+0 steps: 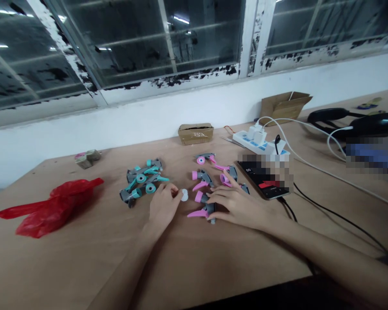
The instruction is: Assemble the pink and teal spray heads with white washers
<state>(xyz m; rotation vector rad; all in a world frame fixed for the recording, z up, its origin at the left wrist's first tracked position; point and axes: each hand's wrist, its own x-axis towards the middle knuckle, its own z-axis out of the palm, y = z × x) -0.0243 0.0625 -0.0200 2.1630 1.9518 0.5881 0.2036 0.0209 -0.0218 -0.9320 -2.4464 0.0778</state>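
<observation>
Two groups of grey spray-trigger heads lie on the wooden table [194,258]. The teal-trimmed pile [144,181] sits to the left, the pink-trimmed ones [210,176] to the right. My left hand [163,204] rests beside the teal pile, its fingertips pinched on a small white round cap [184,195]. My right hand [237,202] lies over the pink group, fingers curled around one pink-trigger head [203,211] near the front.
A red plastic bag [51,206] lies at the left. A phone [265,178], a power strip [258,140] with chargers and cables, two cardboard boxes [195,132] and black headgear [352,120] stand behind and to the right. A white wall and windows back the table.
</observation>
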